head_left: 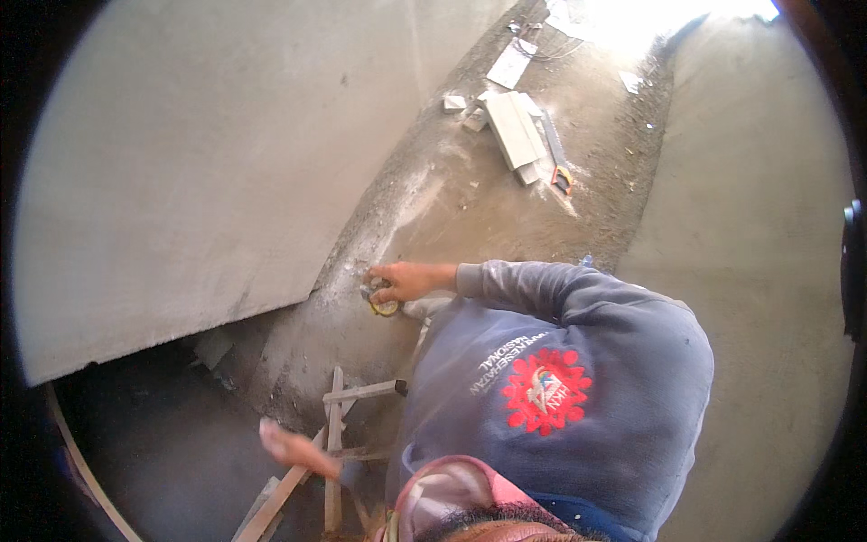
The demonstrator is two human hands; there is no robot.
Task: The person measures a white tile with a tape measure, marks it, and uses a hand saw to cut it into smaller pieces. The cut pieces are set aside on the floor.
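My right hand (408, 280) reaches leftward from a grey sleeve, its fingers curled round a small yellow and dark tape measure (385, 307). The tape measure is close above the dusty ground, beside the lower edge of a grey wall. Lower left is my left hand (293, 449), apart from the right one and smeared by motion. A pale patch shows at its fingertips, too blurred to name. Right beside that hand, several thin wooden sticks (334, 452) cross one another at angles. The blue-grey sweatshirt (632, 397) with a red emblem covers much of the middle.
Farther ahead lie stacked pale boards (513, 131) and a handsaw (562, 179) with an orange and black handle. A white sheet (512, 61) and thin cable lie beyond them. Grey walls (199, 154) flank the dirt strip. At lower left is a dark recess (163, 434).
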